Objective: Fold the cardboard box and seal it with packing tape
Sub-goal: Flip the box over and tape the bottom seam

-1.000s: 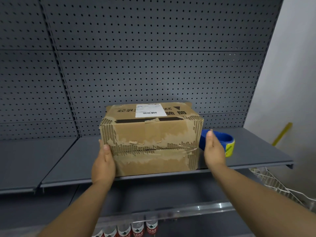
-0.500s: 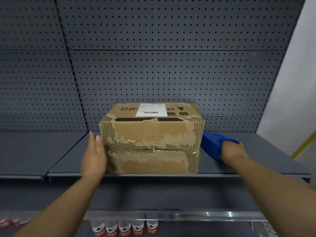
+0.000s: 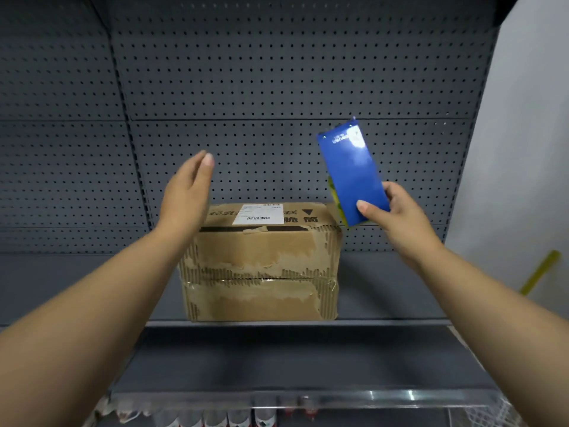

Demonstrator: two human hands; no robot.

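A worn cardboard box (image 3: 261, 266) stands closed on the grey shelf (image 3: 385, 291), with a white shipping label on top and torn old tape across its front seam. My right hand (image 3: 397, 217) is raised to the right of and above the box, shut on a blue tape dispenser (image 3: 351, 174) that points upward; a bit of yellow-green tape roll shows at its left edge. My left hand (image 3: 187, 192) hovers above the box's left top corner, fingers straight and together, holding nothing and not touching the box.
A grey pegboard wall (image 3: 277, 87) backs the shelf. A lower shelf edge (image 3: 292, 396) runs below, with bottles (image 3: 234, 417) under it. A yellow stick (image 3: 538, 272) leans by the white wall at right, and a wire basket corner (image 3: 498, 414) shows at bottom right.
My right hand has lifted the blue tape dispenser off the shelf and raised it above the box. My left hand has left the box's left side and risen above its corner.
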